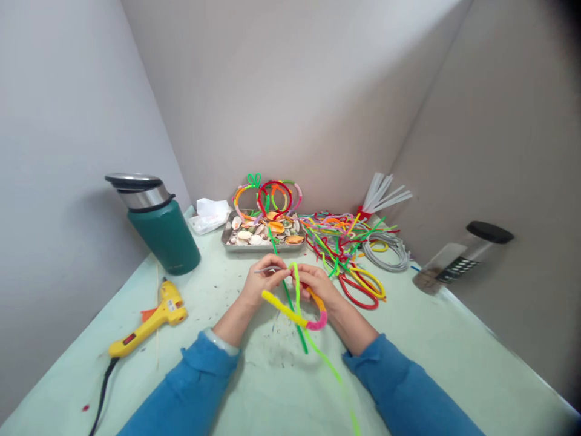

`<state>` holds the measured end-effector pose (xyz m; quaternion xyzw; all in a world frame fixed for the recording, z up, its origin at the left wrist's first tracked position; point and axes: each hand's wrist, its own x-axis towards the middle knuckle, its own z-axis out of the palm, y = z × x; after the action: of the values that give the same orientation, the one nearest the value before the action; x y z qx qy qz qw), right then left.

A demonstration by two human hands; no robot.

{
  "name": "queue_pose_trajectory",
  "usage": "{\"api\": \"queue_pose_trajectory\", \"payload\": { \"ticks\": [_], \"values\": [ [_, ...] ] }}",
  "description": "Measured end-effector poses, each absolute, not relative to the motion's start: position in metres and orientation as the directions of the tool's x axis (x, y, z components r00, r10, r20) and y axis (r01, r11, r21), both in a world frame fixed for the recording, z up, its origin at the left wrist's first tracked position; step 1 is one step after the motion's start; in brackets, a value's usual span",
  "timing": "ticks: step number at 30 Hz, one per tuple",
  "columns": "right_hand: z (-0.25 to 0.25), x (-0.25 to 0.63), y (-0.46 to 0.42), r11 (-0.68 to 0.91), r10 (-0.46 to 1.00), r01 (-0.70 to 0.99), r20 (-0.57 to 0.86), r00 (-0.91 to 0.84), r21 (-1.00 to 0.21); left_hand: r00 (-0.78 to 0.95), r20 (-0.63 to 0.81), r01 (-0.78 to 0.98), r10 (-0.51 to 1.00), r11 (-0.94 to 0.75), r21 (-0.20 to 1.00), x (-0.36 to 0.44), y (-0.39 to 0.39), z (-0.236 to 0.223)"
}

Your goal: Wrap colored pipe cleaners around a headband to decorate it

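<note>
Both my hands meet over the middle of the pale green table (454, 339). My left hand (261, 284) is closed in a pinch on a thin grey wire end that sticks out to the left. My right hand (320, 284) is closed around a curved piece wrapped in yellow, orange and pink pipe cleaner (295, 313). A neon green pipe cleaner (327, 363) runs from between my hands down toward me, and a dark green one (295, 315) crosses under it. Both sleeves are blue.
A metal tray of seashells (261, 237) with pipe-cleaner hoops (275, 195) stands behind my hands. A heap of coloured pipe cleaners (349, 242) and grey wire lies at the right. A green flask (158, 227) and yellow glue gun (152, 321) are on the left, a dark-capped container (463, 257) far right.
</note>
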<state>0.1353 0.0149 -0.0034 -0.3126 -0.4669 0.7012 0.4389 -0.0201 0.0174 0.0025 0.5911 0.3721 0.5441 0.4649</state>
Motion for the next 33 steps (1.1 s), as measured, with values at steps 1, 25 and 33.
{"api": "queue_pose_trajectory", "payload": {
  "ticks": [1,25,33],
  "values": [
    [-0.003,0.137,0.015,-0.19,0.902,-0.332,-0.031,-0.43,-0.924,0.155,0.332,-0.069,0.93,-0.325,0.943,-0.021,0.018,0.002],
    [-0.001,0.142,0.017,-0.153,0.91,-0.347,0.005,-0.415,-0.925,0.284,0.688,0.567,0.668,-0.696,0.441,-0.026,0.016,0.007],
    [0.0,0.14,0.015,-0.052,0.94,-0.279,0.047,-0.339,-0.959,0.286,0.658,0.529,0.697,-0.687,0.498,-0.025,0.012,0.011]
  ]
}}
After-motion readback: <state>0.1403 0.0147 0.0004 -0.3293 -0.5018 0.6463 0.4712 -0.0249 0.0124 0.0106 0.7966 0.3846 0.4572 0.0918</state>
